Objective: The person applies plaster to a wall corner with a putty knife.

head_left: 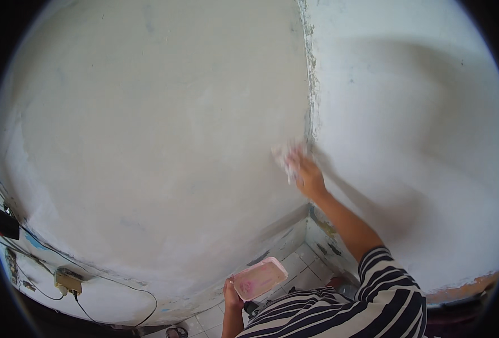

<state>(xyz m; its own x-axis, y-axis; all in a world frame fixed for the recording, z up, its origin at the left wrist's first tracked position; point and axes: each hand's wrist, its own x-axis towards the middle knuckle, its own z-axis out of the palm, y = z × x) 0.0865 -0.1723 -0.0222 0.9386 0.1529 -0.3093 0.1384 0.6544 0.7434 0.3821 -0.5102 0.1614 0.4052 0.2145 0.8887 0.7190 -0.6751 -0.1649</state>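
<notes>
Head cam: best keep the whitish item flat on the L wall w/ light, even pressure, easing off nr the flaking corner so no bits break loose; keep the tray level. R grip looks closed round the whitish item, just L of the corner; blurred, can't tell if cloth or tool. L grip is clasped on 1 end of the tray, lower down: shallow, pale pink, approx. rectangular, rounded corners, brighter pink smears inside.
</notes>
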